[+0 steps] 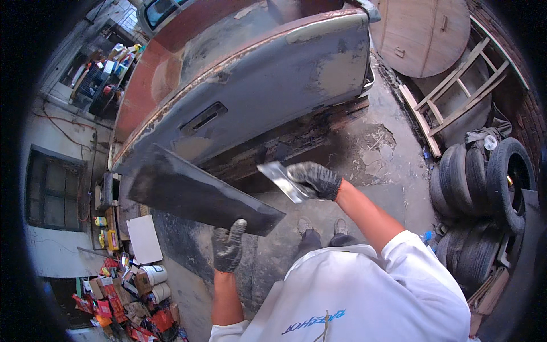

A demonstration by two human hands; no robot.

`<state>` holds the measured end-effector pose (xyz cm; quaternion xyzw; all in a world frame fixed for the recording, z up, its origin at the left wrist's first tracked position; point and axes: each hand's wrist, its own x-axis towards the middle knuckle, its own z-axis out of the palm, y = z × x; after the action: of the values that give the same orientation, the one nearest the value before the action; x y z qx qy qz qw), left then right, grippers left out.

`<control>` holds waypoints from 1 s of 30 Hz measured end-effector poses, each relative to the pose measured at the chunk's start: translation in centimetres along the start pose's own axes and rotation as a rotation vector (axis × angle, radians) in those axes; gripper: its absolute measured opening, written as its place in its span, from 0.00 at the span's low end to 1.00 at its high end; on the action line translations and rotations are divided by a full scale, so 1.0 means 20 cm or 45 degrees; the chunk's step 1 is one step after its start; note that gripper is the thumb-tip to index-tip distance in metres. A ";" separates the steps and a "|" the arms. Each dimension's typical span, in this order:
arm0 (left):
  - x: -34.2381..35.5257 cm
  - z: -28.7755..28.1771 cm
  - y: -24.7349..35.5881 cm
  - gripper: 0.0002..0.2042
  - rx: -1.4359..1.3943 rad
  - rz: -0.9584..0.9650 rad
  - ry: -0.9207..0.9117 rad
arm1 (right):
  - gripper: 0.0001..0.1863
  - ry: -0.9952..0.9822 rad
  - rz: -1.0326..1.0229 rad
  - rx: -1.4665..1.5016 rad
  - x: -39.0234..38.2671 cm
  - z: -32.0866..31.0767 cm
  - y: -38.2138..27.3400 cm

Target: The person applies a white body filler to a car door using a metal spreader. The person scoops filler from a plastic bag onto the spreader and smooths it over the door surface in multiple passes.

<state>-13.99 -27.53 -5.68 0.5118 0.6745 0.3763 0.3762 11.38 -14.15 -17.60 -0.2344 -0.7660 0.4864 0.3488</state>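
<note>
My left hand (228, 246), in a dark glove with worn pale patches, is closed on the lower edge of a long, dark flat board (196, 191). The thumb shows at the edge; the other fingers are partly hidden. My right hand (315, 179), gloved the same way, grips a wide metal putty spreader (280, 181), its shiny blade pointing left toward the board and slightly blurred. Blade and board are apart. Beyond both stands a pickup tailgate (273, 97), grey with beige filler patches and a recessed handle (204, 118).
Stacked tyres (468, 182) stand at the right, near a wooden ladder-like frame (464, 85) and a big round wooden disc (423, 34). At the lower left lie a heap of boxes and packets (122, 299) and white buckets (154, 275). Cracked concrete (370, 154) lies below the tailgate.
</note>
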 end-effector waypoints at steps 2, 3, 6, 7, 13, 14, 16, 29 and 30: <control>-0.02 -0.01 0.06 0.12 -0.117 0.044 0.071 | 0.12 -0.123 0.017 0.095 -0.13 0.08 0.13; -0.03 -0.01 0.09 0.11 0.026 0.024 0.081 | 0.12 -0.169 0.169 0.313 -0.17 0.12 0.16; -0.06 0.05 0.14 0.08 0.202 0.025 0.095 | 0.13 -0.132 -0.211 -0.014 -0.16 0.17 0.14; -0.07 0.08 0.14 0.08 0.132 0.056 0.066 | 0.14 -0.072 -0.469 -0.320 -0.12 0.14 0.11; -0.03 0.24 -0.02 0.09 0.093 -0.015 -0.098 | 0.12 0.329 -0.884 -0.730 0.22 -0.19 -0.29; -0.03 0.26 -0.05 0.09 0.029 0.160 -0.107 | 0.11 0.303 -0.825 -0.730 0.24 -0.25 -0.35; -0.01 0.30 -0.08 0.12 0.281 0.114 -0.112 | 0.09 0.339 -0.396 -0.203 0.26 -0.37 -0.44; 0.03 0.35 0.14 0.25 -1.719 -0.303 -0.942 | 0.12 0.878 0.107 0.326 0.17 -0.65 -0.19; 0.01 0.37 0.17 0.25 -1.656 -0.367 -0.918 | 0.12 0.866 0.073 0.309 0.20 -0.65 -0.19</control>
<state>-6.10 -25.76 -5.89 0.1848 0.2119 0.4549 0.8450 18.72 -5.35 -9.28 -0.3610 -0.5360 0.4776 0.5952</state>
